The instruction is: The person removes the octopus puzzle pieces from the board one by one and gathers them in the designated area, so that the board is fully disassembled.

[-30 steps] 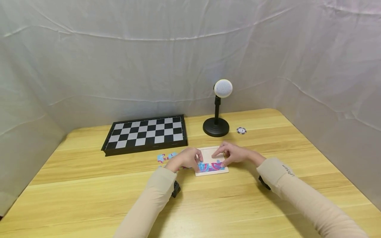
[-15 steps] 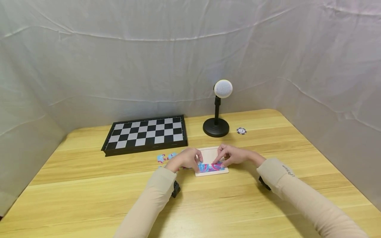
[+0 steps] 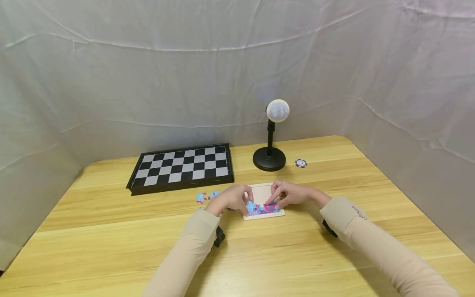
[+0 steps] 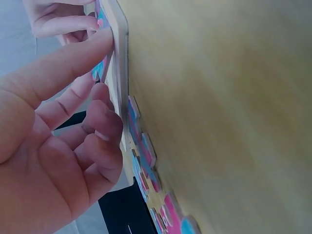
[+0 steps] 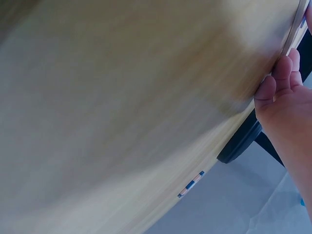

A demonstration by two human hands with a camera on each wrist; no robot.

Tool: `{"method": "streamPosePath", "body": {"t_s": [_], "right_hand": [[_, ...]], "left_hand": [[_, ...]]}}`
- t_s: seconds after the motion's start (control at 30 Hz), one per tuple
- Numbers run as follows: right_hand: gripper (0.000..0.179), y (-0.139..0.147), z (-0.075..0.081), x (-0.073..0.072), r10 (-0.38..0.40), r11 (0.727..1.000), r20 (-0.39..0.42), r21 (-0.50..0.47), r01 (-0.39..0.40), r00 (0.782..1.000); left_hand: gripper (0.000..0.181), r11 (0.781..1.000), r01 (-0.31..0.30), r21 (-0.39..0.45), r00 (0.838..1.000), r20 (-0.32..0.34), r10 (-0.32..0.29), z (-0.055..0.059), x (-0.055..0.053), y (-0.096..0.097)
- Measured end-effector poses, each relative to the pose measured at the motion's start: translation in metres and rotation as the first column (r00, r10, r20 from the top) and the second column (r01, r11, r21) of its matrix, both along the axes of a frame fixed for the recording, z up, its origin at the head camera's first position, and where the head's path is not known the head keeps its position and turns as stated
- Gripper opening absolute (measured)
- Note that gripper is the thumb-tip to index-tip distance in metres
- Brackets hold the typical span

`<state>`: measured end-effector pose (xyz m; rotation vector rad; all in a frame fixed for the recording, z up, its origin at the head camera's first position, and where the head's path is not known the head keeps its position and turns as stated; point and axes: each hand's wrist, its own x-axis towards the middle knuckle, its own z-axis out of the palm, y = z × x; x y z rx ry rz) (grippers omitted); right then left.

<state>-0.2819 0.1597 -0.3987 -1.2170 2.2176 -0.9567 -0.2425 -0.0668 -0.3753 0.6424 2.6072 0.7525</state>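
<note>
A shallow pale wooden puzzle tray (image 3: 261, 192) lies on the table, with joined blue, pink and purple jigsaw puzzle pieces (image 3: 262, 209) along its near side. My left hand (image 3: 233, 196) is at the tray's left side, thumb and index finger pinching a blue puzzle piece (image 4: 99, 69) that sits slightly tilted above the tray. From the right, my right hand (image 3: 292, 193) holds a pink and purple piece between thumb and index finger; its other fingers are curled. In the right wrist view, that hand hides most of the tray.
Several loose puzzle pieces (image 3: 201, 198) lie left of the tray, partly behind the left hand. Farther back are a black-framed checkerboard (image 3: 182, 166), a microphone on a round black stand (image 3: 269, 159) and a poker chip (image 3: 301, 163). Grey cloth (image 3: 167, 82) hangs behind the table.
My right index finger has come down from the tray's bare part onto the puzzle pieces, nearer the thumb. The blue piece at my left fingers has tilted slightly. Both arms stay in place.
</note>
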Motion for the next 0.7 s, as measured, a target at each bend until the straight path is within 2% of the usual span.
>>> {"method": "streamPosePath", "body": {"t_s": [0.13,0.37,0.57,0.7], "right_hand": [[0.023,0.0,0.0,0.0,0.003,1.0,0.006,-0.003,-0.003,1.0],[0.023,-0.001,0.001,0.001,-0.002,1.0,0.006,0.004,0.002,1.0],[0.024,-0.001,0.002,0.001,-0.002,1.0,0.009,0.008,0.002,1.0],[0.026,0.0,0.002,0.001,-0.021,1.0,0.017,0.002,0.021,1.0]], "left_hand": [[0.025,0.999,0.01,0.047,1.0,0.003,-0.01,0.001,-0.001,-0.001],[0.005,0.991,0.059,0.122,0.997,-0.064,-0.051,0.005,-0.004,-0.004],[0.004,0.989,0.061,0.137,0.996,-0.067,-0.053,0.005,-0.004,-0.008],[0.007,0.987,0.041,0.156,0.998,-0.058,-0.032,0.005,-0.004,-0.012]]}}
